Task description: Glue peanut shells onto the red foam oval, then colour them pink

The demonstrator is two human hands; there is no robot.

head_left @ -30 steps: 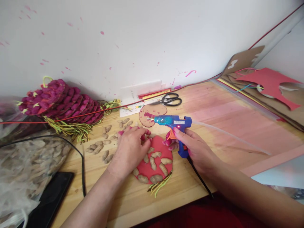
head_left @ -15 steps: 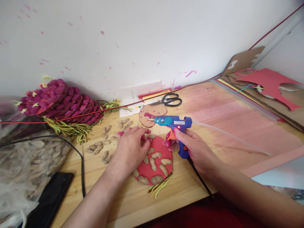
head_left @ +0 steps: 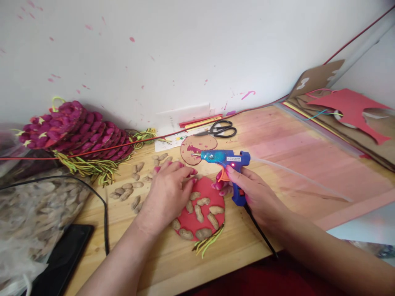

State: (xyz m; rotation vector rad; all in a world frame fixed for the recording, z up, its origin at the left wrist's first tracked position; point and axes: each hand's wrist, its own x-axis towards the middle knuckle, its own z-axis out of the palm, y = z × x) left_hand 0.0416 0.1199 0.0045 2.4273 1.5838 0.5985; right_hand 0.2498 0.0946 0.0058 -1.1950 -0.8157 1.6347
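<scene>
A red round cut-out (head_left: pixel 202 211) lies on the wooden table (head_left: pixel 277 164), with several peanut shells stuck around its rim. My left hand (head_left: pixel 168 191) rests on its upper left edge, fingers curled down over the shells there; what they press on is hidden. My right hand (head_left: pixel 247 193) grips a blue hot glue gun (head_left: pixel 226 162) with a red light on, its nozzle pointing left above the cut-out. A clear glue stick (head_left: pixel 296 174) trails from its back.
Loose peanuts (head_left: pixel 129 189) lie left of the cut-out. A purple painted-shell piece (head_left: pixel 77 131) sits at back left, a bag of peanuts (head_left: pixel 33 209) and a dark phone (head_left: pixel 61 259) at left. Black scissors (head_left: pixel 220 129) and a brown disc (head_left: pixel 197 146) lie behind. Red paper (head_left: pixel 352 111) is at right.
My left hand has shifted slightly up and left over the cut-out's edge. The glue gun and right hand have hardly moved.
</scene>
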